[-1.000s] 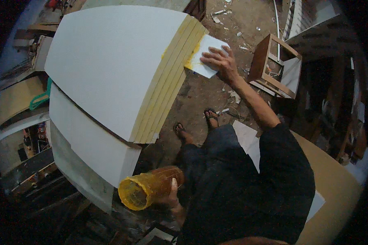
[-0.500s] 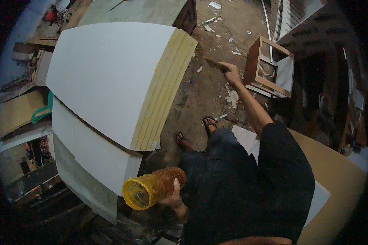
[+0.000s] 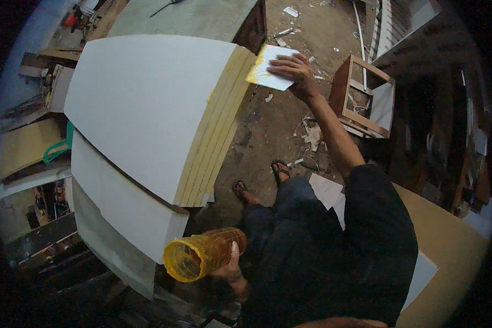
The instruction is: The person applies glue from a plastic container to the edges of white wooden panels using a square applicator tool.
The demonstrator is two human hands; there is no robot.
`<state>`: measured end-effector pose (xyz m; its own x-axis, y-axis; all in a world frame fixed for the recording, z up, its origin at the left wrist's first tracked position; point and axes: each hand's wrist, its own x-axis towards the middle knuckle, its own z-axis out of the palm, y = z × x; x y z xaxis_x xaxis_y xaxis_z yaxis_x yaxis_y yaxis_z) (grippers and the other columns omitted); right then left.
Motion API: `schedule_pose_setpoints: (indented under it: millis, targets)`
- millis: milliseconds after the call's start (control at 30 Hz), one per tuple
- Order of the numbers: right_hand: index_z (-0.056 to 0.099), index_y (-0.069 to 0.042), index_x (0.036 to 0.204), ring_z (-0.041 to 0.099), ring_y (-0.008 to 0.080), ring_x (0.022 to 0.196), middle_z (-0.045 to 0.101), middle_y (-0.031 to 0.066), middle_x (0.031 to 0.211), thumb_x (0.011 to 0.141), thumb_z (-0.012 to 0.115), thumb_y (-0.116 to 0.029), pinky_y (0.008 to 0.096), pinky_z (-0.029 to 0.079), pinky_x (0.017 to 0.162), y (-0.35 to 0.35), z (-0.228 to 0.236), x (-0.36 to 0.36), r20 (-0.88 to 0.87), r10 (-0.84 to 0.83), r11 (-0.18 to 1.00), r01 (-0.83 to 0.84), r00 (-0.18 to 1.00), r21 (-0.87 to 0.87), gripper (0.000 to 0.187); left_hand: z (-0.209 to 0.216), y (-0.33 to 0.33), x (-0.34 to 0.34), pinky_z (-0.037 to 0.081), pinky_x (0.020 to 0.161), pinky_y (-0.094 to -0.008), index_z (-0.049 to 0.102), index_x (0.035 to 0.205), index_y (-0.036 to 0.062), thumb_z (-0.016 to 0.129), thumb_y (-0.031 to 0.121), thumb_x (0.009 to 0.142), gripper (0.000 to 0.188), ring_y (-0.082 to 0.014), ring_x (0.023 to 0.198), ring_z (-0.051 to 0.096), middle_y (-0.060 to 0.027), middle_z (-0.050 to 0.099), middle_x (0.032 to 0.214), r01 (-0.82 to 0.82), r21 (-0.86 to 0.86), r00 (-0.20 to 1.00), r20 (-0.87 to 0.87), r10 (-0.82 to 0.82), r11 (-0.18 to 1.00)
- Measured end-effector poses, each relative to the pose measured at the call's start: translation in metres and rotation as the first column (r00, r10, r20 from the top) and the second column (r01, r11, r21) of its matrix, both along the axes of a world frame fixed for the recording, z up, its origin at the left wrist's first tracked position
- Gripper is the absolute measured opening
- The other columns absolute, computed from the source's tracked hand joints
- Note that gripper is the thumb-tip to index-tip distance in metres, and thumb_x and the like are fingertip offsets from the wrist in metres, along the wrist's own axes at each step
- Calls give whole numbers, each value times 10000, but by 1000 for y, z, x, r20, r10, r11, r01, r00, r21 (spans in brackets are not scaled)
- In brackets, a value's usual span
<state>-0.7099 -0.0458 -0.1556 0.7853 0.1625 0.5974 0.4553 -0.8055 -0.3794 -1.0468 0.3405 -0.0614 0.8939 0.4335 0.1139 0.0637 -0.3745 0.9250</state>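
Note:
In my left hand (image 3: 233, 273), held low and tilted with its mouth to the left, is a translucent plastic jar (image 3: 208, 252) coated with yellow glue around the rim. The fingers wrap its underside. My right hand (image 3: 296, 75) grips a flat white scraper card (image 3: 276, 61) with yellow glue along its left edge. The card's glued edge is at the far end of a stack of white boards (image 3: 147, 109); whether it touches cannot be made out. The stack's layered right-hand edges (image 3: 216, 128) look yellow, and wet yellow smears show on the uppermost one.
More white boards (image 3: 131, 199) lie lower on the left, beside a green chair part (image 3: 57, 150). A wooden frame box (image 3: 361, 98) stands on the littered floor (image 3: 257, 136) at right. Beyond the stack is a greenish tabletop (image 3: 197, 22). Tan sheets (image 3: 448, 240) lie behind my right side.
My right hand has moved left toward the stack's far corner and turned the scraper card so its white face shows. The left hand and jar have barely shifted.

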Motion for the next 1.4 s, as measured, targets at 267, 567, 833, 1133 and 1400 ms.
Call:
schedule_pose_setpoints:
  millis: [267, 567, 833, 1133, 1400]
  targets:
    - [677, -332, 1115, 555, 135, 1179, 640, -89, 1211, 784, 683, -202, 417, 310, 1060, 43, 5, 41, 107, 56, 983, -36, 993, -181, 356, -5, -9, -1, 433, 1022, -437, 389, 1381, 21, 775, 28, 659, 818, -292, 1219, 488, -163, 466, 1361, -21, -16, 998, 53, 22, 1000]
    - [656, -327, 1114, 535, 151, 1207, 637, -70, 1207, 777, 664, -177, 454, 300, 1056, 32, -23, 10, 16, -28, 972, 31, 999, -232, 369, 3, -10, 10, 393, 1054, -446, 278, 1441, 41, 790, 60, 664, 931, -294, 1269, 432, -157, 388, 1422, -19, 20, 999, 44, 18, 1000]
    - [638, -310, 1142, 540, 145, 1140, 619, -88, 1212, 857, 525, -190, 442, 263, 1103, -15, -104, -23, -173, 120, 925, -174, 978, -338, 329, -6, -6, -2, 387, 1063, -445, 247, 1448, 55, 803, 35, 662, 963, -292, 1265, 433, -158, 377, 1424, -76, 43, 997, 23, 75, 996]
    - [718, -199, 1065, 587, 223, 1135, 675, 36, 1146, 833, 532, -216, 381, 383, 973, 54, -86, -140, -535, 335, 915, -133, 775, 381, 297, -13, -3, -10, 405, 1050, -433, 329, 1407, 56, 825, 49, 657, 899, -276, 1261, 444, -151, 412, 1396, -215, -355, 974, -10, 226, 910]
    - [666, -286, 1151, 575, 187, 1131, 631, -25, 1222, 824, 618, -268, 414, 346, 984, 173, 13, -216, -101, 137, 988, -144, 985, -61, 331, 24, 30, -25, 460, 995, -408, 398, 1323, 30, 828, 46, 665, 786, -252, 1167, 527, -126, 498, 1291, -82, -142, 996, -40, 77, 986]
